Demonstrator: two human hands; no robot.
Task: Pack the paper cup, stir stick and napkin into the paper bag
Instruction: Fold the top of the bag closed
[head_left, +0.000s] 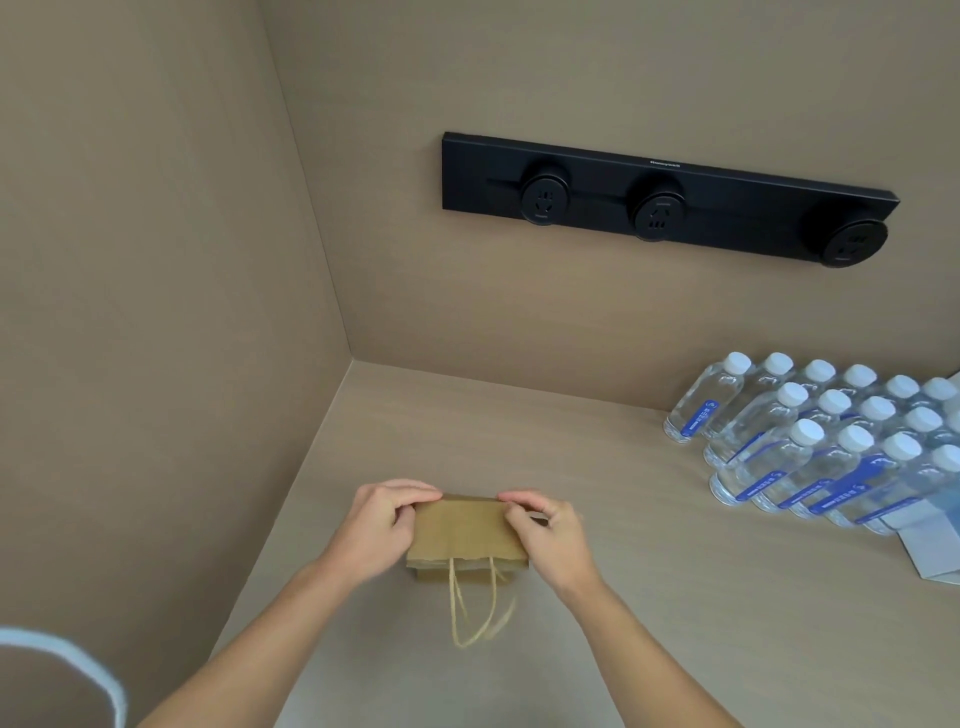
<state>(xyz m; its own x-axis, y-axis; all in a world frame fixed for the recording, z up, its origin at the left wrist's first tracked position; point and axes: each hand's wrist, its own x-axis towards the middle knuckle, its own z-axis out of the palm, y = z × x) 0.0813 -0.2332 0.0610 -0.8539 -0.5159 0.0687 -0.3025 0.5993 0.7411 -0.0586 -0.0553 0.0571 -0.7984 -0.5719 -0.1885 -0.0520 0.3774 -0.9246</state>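
At the lower left corner of the frame a pale, blurred curved edge (78, 660) shows, too soft to identify. To its right the left hand (382, 525) reaches in from the bottom of the frame, its grip narrow and pinched on the upper left corner of the paper bag (465, 535), thumb on the near face and fingers curled over the far edge. The bag is brown, folded flat, and sits low in the middle of the frame on the beige surface (675, 597), close to the corner where two beige walls meet. Its twisted paper handles (475, 608) hang toward the bottom of the frame and lie loosely on the surface. The right hand (553, 535) holds the bag's upper right corner in the same way, grip narrow, fingertips over the top edge and thumb against the face. No cup, stir stick or napkin shows in this view. Above and to the right, on the back wall, a long black power strip (670, 200) carries three round sockets. Farther right, at mid height, rows of clear water bottles (831, 447) with white caps and blue labels stand packed together on the surface, and just beside them at the right edge of the frame lies a pale folded sheet (935, 551).
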